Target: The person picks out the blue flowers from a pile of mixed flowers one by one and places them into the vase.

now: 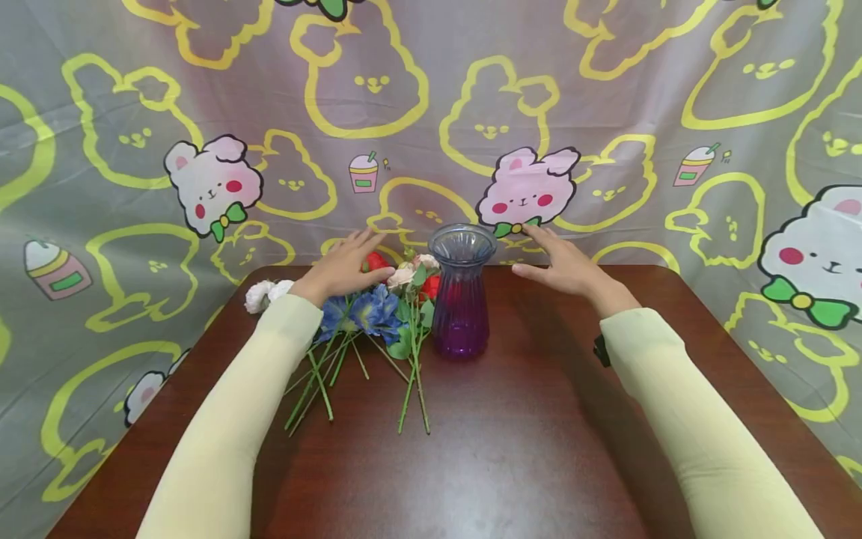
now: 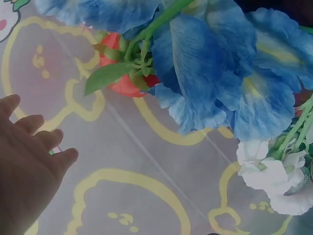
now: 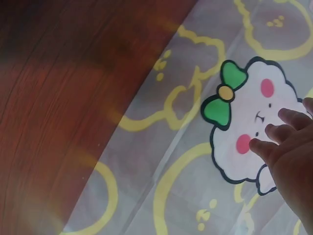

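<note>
A ribbed glass vase [image 1: 461, 299], clear at the rim and purple lower down, stands upright near the table's middle. My left hand [image 1: 346, 264] hovers over the flowers to the vase's left, its fingers extended and holding nothing. Beneath it lie blue flowers [image 1: 377, 313], with red and pale pink blooms behind them and white flowers [image 2: 274, 176] at the far left. Their green stems [image 1: 411, 393] point toward me. On the vase's other side my right hand [image 1: 559, 263] is raised, fingers spread, apart from the glass and with nothing in it.
The dark brown wooden table [image 1: 498, 449] has rounded far corners. A grey curtain [image 1: 417, 90] with yellow bear outlines and cartoon rabbits hangs right behind it and along both sides. Something small and black [image 1: 601, 350] shows under the right wrist.
</note>
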Tool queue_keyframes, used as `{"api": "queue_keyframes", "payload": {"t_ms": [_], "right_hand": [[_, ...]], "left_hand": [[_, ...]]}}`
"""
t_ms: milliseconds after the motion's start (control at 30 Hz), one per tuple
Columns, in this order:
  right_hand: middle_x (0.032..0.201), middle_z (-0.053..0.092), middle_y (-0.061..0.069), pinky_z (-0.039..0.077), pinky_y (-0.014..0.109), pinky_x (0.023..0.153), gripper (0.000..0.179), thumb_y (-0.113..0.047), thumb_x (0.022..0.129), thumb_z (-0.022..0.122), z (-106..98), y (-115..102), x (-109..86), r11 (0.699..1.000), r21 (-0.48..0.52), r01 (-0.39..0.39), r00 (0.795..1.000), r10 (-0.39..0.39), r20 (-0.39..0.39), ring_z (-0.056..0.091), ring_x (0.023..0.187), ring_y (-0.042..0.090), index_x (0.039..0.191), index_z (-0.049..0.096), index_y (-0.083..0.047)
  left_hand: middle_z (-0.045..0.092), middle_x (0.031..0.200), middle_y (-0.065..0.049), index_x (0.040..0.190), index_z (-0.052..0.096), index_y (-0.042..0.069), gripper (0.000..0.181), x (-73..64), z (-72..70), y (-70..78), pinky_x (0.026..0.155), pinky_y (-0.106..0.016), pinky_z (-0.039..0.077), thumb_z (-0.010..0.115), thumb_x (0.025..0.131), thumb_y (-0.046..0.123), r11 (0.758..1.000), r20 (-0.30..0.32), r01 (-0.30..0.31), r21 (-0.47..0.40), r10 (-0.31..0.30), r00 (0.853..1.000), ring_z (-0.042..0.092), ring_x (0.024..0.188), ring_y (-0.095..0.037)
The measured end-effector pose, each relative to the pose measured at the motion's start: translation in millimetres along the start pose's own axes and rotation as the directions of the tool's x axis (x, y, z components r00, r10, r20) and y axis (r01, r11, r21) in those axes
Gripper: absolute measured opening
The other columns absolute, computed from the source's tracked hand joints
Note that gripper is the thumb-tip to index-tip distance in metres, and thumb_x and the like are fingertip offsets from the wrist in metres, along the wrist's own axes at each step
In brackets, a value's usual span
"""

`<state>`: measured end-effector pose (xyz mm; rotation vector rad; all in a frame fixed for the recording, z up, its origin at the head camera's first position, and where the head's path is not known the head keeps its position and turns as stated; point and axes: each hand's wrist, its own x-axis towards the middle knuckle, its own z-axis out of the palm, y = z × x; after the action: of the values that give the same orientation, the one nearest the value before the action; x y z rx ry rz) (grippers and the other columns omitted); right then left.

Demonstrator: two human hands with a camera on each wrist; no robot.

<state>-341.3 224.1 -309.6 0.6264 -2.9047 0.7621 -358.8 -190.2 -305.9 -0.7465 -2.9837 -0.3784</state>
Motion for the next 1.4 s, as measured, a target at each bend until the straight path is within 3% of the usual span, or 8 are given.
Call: {"api": "queue_keyframes", "payload": {"t_ms": [300,500,867,1067,1400], "right_hand": [[0.158,0.025,0.011,0.025,0.058,0.109,0.085,-0.051,0.090,0.063,8,-15,-9.4,0.988,0.122,0.091,0.994,-0.083,-0.067,0.027,0.140,0.035,0.156,0.020,-0.018],[0.157,0.027,0.008,0.026,0.056,0.110,0.081,-0.045,0.090,0.066,19,-25,-14.6,0.968,0.197,0.156,0.984,-0.135,-0.120,0.028,0.140,0.033,0.156,0.025,-0.021],[0.155,0.032,0.007,0.027,0.050,0.111,0.086,-0.043,0.086,0.073,44,-44,-17.3,0.913,0.337,0.230,0.971,-0.189,-0.148,0.029,0.141,0.027,0.154,0.029,-0.015],[0.150,0.040,0.005,0.030,0.047,0.110,0.081,-0.036,0.086,0.075,55,-50,-15.6,0.886,0.405,0.226,0.972,-0.176,-0.158,0.036,0.138,0.022,0.152,0.033,-0.018],[0.147,0.045,0.009,0.033,0.043,0.109,0.079,-0.028,0.085,0.078,69,-54,-10.1,0.851,0.476,0.223,0.967,-0.132,-0.218,0.041,0.134,0.022,0.151,0.037,-0.014]], "left_hand": [[0.006,0.162,-0.004,0.157,0.011,0.031,0.084,-18.0,-4.0,-1.2,0.110,-0.063,0.017,0.046,0.090,0.069,0.999,-0.046,-0.002,-0.051,-0.001,0.999,0.010,0.146,-0.032],[0.008,0.162,-0.002,0.156,0.011,0.035,0.084,-30.4,-5.0,1.4,0.107,-0.065,0.022,0.046,0.088,0.072,0.997,-0.078,-0.013,-0.076,0.007,0.997,0.017,0.144,-0.035],[0.012,0.161,-0.005,0.157,0.014,0.030,0.080,-60.4,-6.0,9.6,0.107,-0.065,0.021,0.055,0.093,0.058,0.992,-0.094,-0.023,-0.122,0.012,0.995,0.018,0.144,-0.036],[0.021,0.159,-0.009,0.157,0.018,0.025,0.081,-75.9,-4.9,8.0,0.109,-0.062,0.022,0.055,0.093,0.058,0.989,-0.113,-0.049,-0.141,0.033,0.993,0.021,0.143,-0.034],[0.034,0.153,-0.013,0.154,0.028,0.017,0.081,-94.0,0.6,1.9,0.104,-0.060,0.032,0.060,0.091,0.055,0.988,-0.136,-0.008,-0.154,-0.014,0.991,0.037,0.135,-0.036]]}}
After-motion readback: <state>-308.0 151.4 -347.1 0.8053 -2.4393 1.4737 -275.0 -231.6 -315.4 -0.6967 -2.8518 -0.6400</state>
